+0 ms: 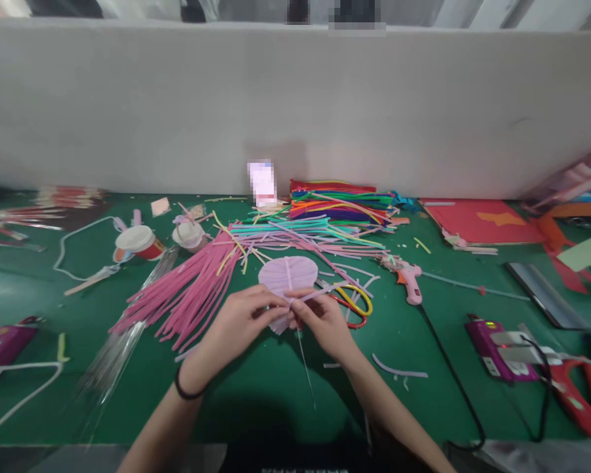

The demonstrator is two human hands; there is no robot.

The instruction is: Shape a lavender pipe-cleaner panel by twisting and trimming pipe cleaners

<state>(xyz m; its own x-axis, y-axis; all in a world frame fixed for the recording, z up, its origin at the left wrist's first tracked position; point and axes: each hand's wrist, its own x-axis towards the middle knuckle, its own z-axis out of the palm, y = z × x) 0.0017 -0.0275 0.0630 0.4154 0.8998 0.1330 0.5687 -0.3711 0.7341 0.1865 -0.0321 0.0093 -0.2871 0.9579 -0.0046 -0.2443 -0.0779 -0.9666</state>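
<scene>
A lavender heart-shaped petal (288, 272), built from rows of pipe cleaner, is held upright between both hands over the table. My left hand (243, 318) pinches its lower part from the left. On the other side, the fingers of my right hand (325, 322) are closed on a thin lavender pipe cleaner (320, 292) where it meets the petal's base. A bare thin wire (306, 371) points down below the fingertips. My fingers hide the exact join. Behind my right hand lie scissors (357, 299) with yellow and red handles, partly covered.
Pink pipe cleaners (187, 289) fan out at left, beside paper cups (136, 240). Multicoloured bundles (339, 203) lie at the back near a lit phone (262, 182). At right are a pink glue gun (408, 276), its black cord, a purple device (502, 348) and red-handled shears (578, 394).
</scene>
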